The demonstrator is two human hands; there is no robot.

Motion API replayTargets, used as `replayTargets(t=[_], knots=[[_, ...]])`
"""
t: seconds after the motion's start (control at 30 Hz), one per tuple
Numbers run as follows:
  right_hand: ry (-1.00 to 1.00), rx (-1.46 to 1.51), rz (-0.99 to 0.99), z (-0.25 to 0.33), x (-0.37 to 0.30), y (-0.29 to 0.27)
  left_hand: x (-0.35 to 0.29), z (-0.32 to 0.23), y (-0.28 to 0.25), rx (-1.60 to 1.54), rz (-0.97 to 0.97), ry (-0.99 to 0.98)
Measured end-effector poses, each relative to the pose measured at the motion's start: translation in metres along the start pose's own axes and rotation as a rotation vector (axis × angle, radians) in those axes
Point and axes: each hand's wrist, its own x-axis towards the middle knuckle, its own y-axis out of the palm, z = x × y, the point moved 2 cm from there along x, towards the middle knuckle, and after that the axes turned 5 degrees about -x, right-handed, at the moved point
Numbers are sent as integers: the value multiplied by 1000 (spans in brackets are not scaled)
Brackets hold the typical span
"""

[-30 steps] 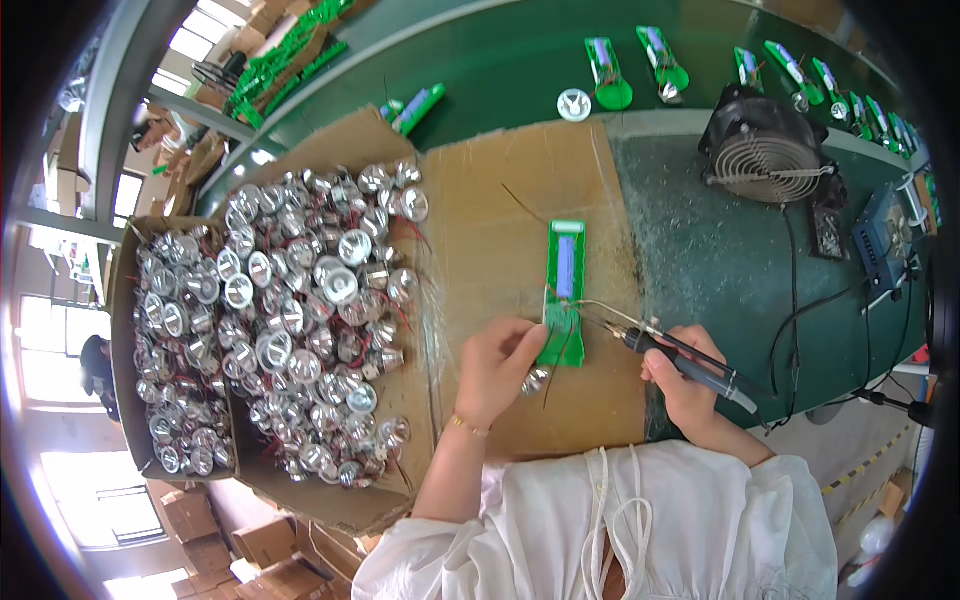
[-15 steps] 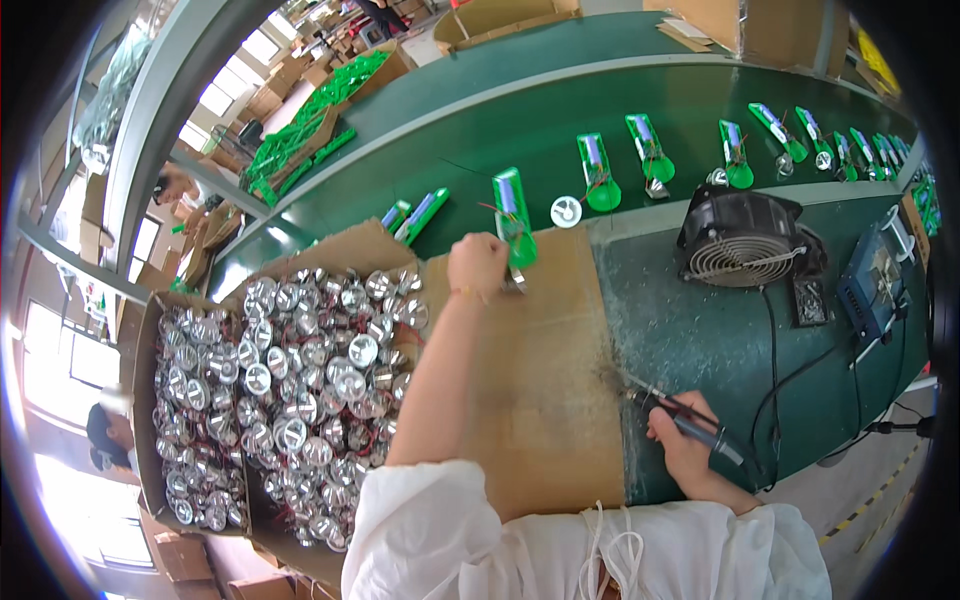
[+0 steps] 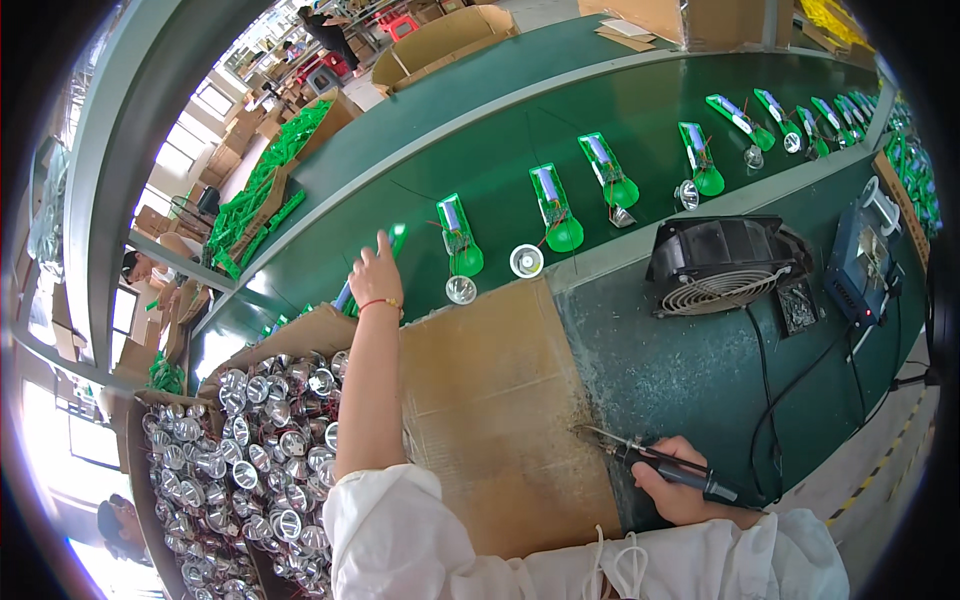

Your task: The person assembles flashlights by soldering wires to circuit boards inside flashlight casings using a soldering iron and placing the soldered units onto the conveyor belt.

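My left hand [image 3: 376,277] reaches out over the far green belt, fingers apart, above a green plastic housing [image 3: 398,238] that it partly covers. Whether the fingertips touch that housing I cannot tell. In my right hand [image 3: 672,492] is a soldering iron [image 3: 690,474], its tip low over the worn right edge of a brown cardboard sheet [image 3: 490,400]. To the right of my left hand lies a green housing with a pale battery [image 3: 455,225], with a silver lamp reflector [image 3: 461,290] at its near end. A white-centred reflector [image 3: 526,261] lies beside another housing [image 3: 557,210].
Cardboard boxes full of silver reflectors [image 3: 255,450] stand at the left. A black fan [image 3: 725,265] and a blue soldering station [image 3: 858,260] with cables sit at the right. More housings line the belt [image 3: 500,120]. Two people are at the left; another stands far back.
My left hand has left the housing and reflector near the cardboard's far edge and moved left, its fingers opening. The view has shifted; the soldering iron stays in my right hand.
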Motion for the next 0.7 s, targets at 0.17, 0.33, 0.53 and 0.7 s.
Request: replayTargets(t=[0.17, 0.33, 0.53, 0.7], knots=[[45, 81, -24, 3, 3, 3, -56, -33, -112, -377, 141, 96], [73, 149, -31, 8, 7, 1, -188, -63, -111, -532, 374, 112], [-25, 171, -9, 10, 8, 2, -265, -52, -130, -650, 118, -153], [-30, 144, -7, 14, 3, 4, -276, 24, -97, -38, 149, -289]])
